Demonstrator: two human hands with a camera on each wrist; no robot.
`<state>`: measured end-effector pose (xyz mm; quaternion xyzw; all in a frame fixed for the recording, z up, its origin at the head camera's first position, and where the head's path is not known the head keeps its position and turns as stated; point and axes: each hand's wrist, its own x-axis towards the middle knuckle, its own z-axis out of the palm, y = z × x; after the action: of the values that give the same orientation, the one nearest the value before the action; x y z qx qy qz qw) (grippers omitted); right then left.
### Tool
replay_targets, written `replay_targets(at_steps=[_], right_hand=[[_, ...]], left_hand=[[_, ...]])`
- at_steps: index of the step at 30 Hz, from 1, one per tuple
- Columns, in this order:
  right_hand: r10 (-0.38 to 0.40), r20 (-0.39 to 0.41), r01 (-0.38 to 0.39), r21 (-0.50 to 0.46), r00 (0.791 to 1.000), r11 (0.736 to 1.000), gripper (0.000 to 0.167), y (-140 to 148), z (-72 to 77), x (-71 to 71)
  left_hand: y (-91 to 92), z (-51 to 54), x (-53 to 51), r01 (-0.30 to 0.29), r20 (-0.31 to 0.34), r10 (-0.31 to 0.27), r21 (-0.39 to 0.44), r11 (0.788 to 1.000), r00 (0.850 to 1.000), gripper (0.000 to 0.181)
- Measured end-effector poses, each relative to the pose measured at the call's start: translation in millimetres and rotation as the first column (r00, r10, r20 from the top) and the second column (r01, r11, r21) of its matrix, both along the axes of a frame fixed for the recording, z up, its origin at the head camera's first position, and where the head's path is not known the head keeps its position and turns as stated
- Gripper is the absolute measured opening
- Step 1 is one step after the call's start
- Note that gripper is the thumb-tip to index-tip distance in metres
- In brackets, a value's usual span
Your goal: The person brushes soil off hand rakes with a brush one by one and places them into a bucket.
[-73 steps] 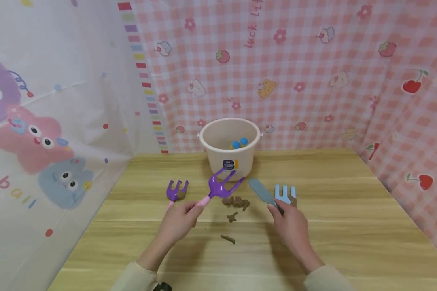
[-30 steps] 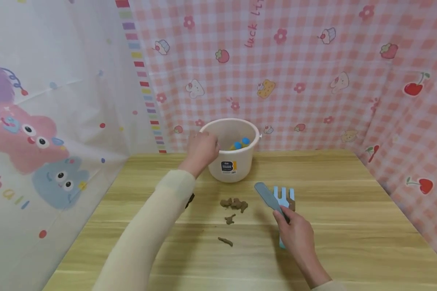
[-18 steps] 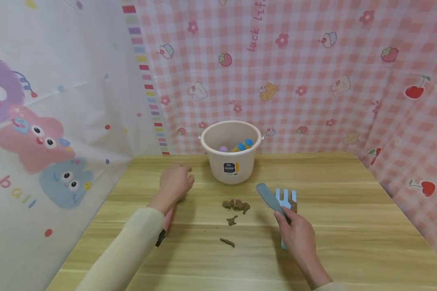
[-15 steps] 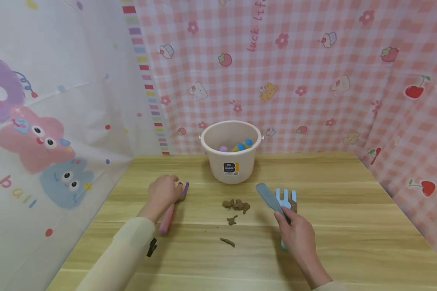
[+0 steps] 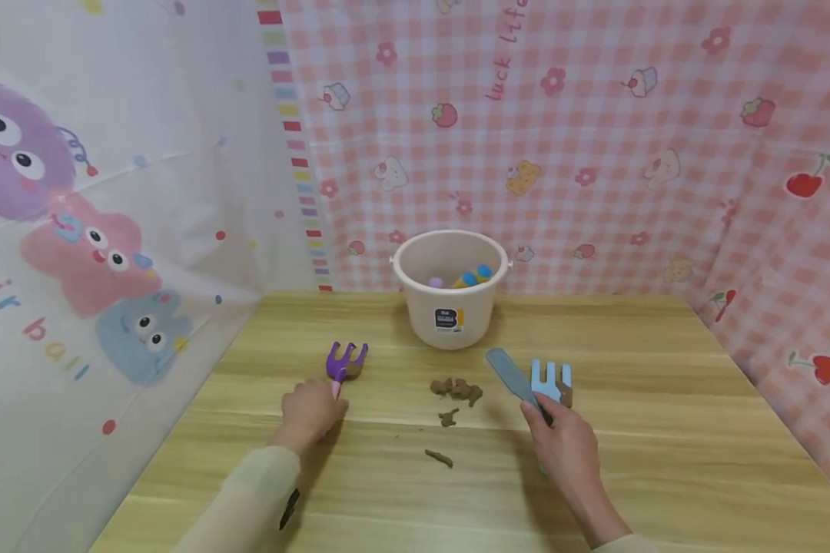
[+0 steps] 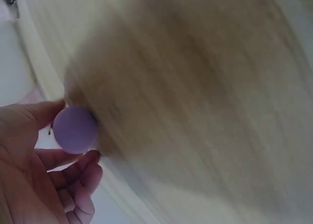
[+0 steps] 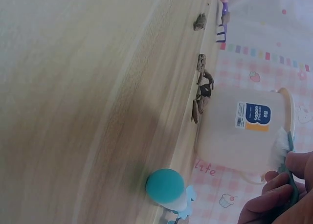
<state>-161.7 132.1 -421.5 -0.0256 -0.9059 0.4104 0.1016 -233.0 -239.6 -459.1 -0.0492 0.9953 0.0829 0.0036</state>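
Observation:
A small purple fork (image 5: 346, 362) with a brown lump on its tines lies at the left of the table. My left hand (image 5: 310, 415) has thumb and fingers around its pink handle; in the left wrist view the purple round handle end (image 6: 75, 129) sits between thumb and fingers. With my right hand (image 5: 566, 445) I hold a grey-blue flat tool (image 5: 510, 374) by its dark handle, above a light blue fork (image 5: 546, 381). The teal handle end (image 7: 165, 186) of that fork shows in the right wrist view. Brown clumps (image 5: 460, 389) lie between my hands.
A cream bucket (image 5: 451, 311) stands at the back centre, holding things with blue and purple round ends. A smaller brown piece (image 5: 448, 417) and a thin brown strip (image 5: 439, 458) lie nearer the front. Patterned cloths hang behind and beside the wooden table (image 5: 650, 369).
My left hand went to the bucket, where a purple end now shows, without the larger purple fork it held. It came back down to the small fork's handle. My right hand keeps its tool.

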Motion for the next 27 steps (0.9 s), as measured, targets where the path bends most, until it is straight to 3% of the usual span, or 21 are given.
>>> replay_targets(at_steps=[8,13,16,18,20,23,27], right_hand=[[-0.008,-0.018,0.008,-0.002,1.000,1.000,0.041,-0.5,-2.4,-0.5],[0.002,-0.008,-0.002,0.000,1.000,1.000,0.041,0.1,-3.5,-0.4],[0.003,0.005,-0.003,0.001,1.000,1.000,0.042,0.8,-5.8,0.5],[0.002,0.013,-0.002,-0.005,1.000,1.000,0.042,1.2,-7.2,0.8],[0.001,0.023,0.000,-0.010,1.000,1.000,0.043,1.5,-7.8,1.0],[0.004,0.020,-0.003,-0.015,1.000,1.000,0.043,1.5,-8.0,0.5],[0.009,-0.008,-0.009,0.008,1.000,1.000,0.042,1.2,-7.3,-0.5]], left_hand=[[4.0,-2.8,-9.2,-0.001,0.017,0.001,-0.034,0.999,1.000,0.022],[4.0,1.8,-9.1,0.039,-0.060,-0.040,-0.015,0.999,0.997,0.023],[4.5,4.7,-5.2,0.095,-0.134,-0.094,0.000,0.995,0.987,0.030],[5.8,8.2,-0.3,0.145,-0.200,-0.143,-0.002,0.989,0.969,0.030],[8.7,12.7,6.2,0.205,-0.277,-0.198,-0.005,0.979,0.940,0.022],[18.1,20.5,16.6,0.294,-0.390,-0.275,-0.014,0.956,0.879,0.011],[36.8,28.1,29.3,0.383,-0.480,-0.350,-0.030,0.923,0.804,0.008]])
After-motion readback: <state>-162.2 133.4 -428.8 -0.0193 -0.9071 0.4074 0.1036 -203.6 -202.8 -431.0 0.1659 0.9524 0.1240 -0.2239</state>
